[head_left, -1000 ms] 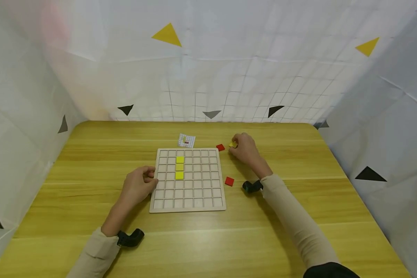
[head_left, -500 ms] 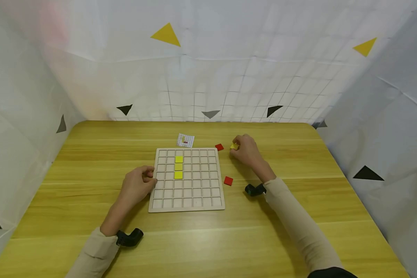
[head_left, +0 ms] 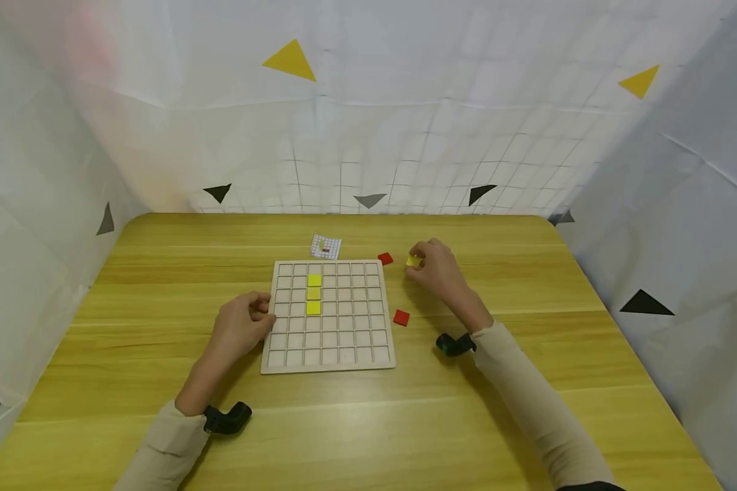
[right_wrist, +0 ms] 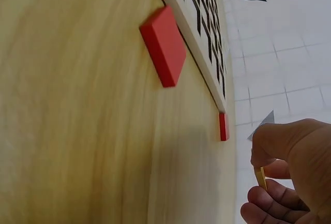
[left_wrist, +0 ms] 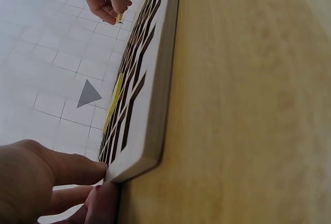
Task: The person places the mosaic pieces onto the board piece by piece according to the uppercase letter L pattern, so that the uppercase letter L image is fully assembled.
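Observation:
A wooden grid board (head_left: 328, 370) lies flat on the table, with a column of yellow square tiles (head_left: 314, 294) in its cells. At its left edge is my left hand (head_left: 241, 326), fingertips and thumb touching the rim. My right hand (head_left: 437, 273), beyond the board's far right corner, pinches a yellow tile (head_left: 413, 261) between thumb and fingers. In the right wrist view that tile (right_wrist: 261, 177) shows edge-on, raised off the table. One red tile (head_left: 385, 258) lies near the board's far right corner, another red tile (head_left: 401, 318) beside its right edge.
A small printed card (head_left: 326, 247) with a grid and coloured squares lies just behind the board. White sheets (head_left: 368, 102) with triangle shapes stand behind the table (head_left: 344, 429) and at both sides. Each wrist wears a black camera (head_left: 228, 419).
My right hand, with the yellow tile in it, has shifted slightly toward me. The left hand stays at the board's edge. The whole head view has drifted a little.

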### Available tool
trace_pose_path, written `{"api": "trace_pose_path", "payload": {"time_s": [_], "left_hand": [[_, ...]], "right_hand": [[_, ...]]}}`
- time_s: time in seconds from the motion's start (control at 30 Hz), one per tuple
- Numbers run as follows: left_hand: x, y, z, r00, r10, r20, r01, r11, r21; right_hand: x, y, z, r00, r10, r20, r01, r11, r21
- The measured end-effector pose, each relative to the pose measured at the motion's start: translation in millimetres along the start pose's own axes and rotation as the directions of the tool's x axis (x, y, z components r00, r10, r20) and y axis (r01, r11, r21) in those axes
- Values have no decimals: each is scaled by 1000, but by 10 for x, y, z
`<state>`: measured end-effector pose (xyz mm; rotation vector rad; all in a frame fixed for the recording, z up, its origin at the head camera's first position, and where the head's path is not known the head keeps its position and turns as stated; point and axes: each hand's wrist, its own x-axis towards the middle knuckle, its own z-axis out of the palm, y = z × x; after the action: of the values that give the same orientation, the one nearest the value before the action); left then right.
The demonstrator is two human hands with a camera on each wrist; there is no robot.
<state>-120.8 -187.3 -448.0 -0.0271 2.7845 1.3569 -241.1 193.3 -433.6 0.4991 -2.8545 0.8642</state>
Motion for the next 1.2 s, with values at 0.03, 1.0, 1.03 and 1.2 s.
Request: {"api": "trace_pose_path", "payload": {"time_s": [0.03, 1.0, 1.03, 1.2], "left_hand": [[0, 1, -2, 1000, 0, -2, 0, 1000, 2], [-6, -17, 11, 1000, -5, -8, 5, 1000, -4], [-6, -15, 13, 1000, -5, -8, 5, 1000, -5], [0, -19, 18, 1000, -5, -14, 5, 1000, -2]], "right_hand": [[-10, -15, -2, 1000, -2, -1, 2, 1000, 4], [-277, -618, 153, 987, -158, 16, 156, 984, 87], [-285, -633, 166, 986, -167, 14, 165, 982, 92], [-315, -701, 234, 973, -230, 1, 229, 968, 105]]}}
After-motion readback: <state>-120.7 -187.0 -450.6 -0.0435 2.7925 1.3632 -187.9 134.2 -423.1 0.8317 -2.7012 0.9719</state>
